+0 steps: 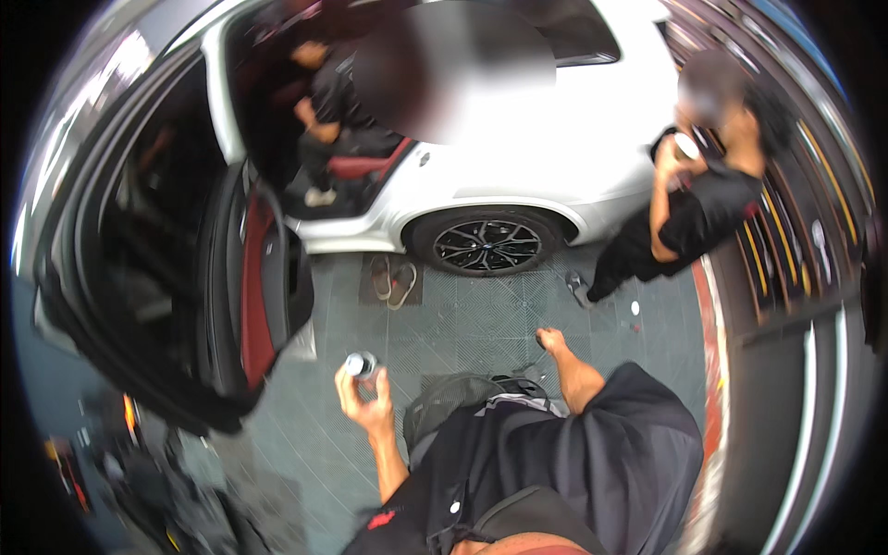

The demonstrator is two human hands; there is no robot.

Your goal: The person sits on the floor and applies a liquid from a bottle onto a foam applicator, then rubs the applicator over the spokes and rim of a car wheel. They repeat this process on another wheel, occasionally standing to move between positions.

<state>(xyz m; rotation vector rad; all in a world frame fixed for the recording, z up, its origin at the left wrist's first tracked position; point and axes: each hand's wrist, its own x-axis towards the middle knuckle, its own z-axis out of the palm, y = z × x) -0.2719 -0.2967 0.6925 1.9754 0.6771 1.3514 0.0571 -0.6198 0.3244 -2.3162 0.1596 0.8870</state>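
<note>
My left hand is raised in front of me, its fingers wrapped around a small clear bottle with a pale top. To the other side, my right hand hangs low with curled fingers. A dark patch shows at its fingertips, but whether it grips anything is not clear. Before me stands a white car with a black multi-spoke wheel. Its door, trimmed in red and black, is swung wide at the left, nearer to my left hand than to my right.
Inside the doorway sits a person in dark clothes. Another person stands by the car's rear, holding a cup. A pair of shoes lies on a mat below the sill. Grey ribbed tiles cover the floor, with a red-and-white edge at right.
</note>
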